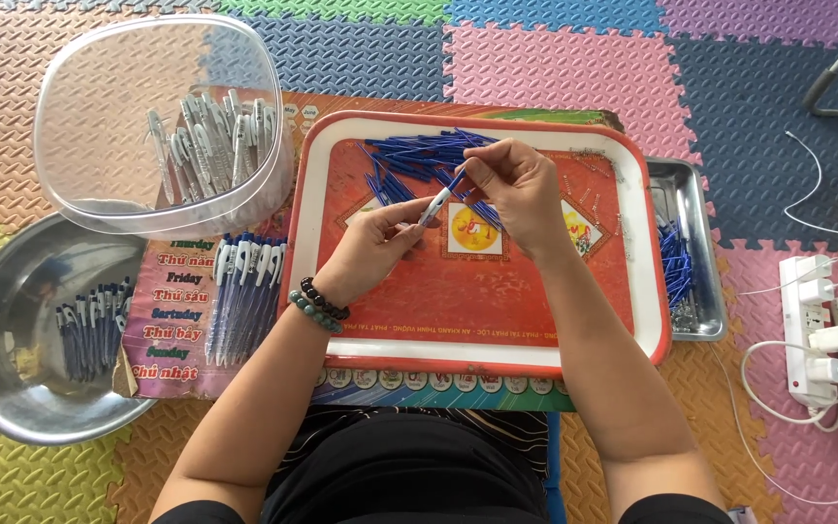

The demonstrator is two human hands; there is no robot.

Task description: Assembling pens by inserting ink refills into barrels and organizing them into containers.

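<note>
- left hand (380,238): fingers curled, thumb and fingertips pinched on the lower end of a white pen barrel (435,204); two bead bracelets (319,306) on the wrist, one dark, one grey-green.
- right hand (516,189): fingers bunched closed on a thin blue refill (455,180), which meets the upper end of the barrel.
- barrel sits tilted, held in the air between both hands, above the middle of the red tray (632,320).
- tray: glossy plastic, rounded rectangle, white rim band with a red edge, printed yellow roundel at centre.
- loose pile of blue refills (409,155) on the far part of the tray, thin straight rods crossing each other.
- clear plastic tub (80,126), rounded, tipped toward the camera, holds grey-white pen parts (210,131).
- row of assembled pens (244,291), white tops and blue bodies, lies side by side on a printed calendar sheet (172,320) left of the tray.
- round steel bowl (2,388), shiny, dented sheen, with more blue-and-white pens (94,325) inside.
- rectangular steel tray (705,311) to the right, partly under the red tray, holds blue refills (676,262).
- floor: interlocking foam mats (555,68), ribbed texture, mixed colours.
- white power strip (807,325) with plugs and cables at far right.
</note>
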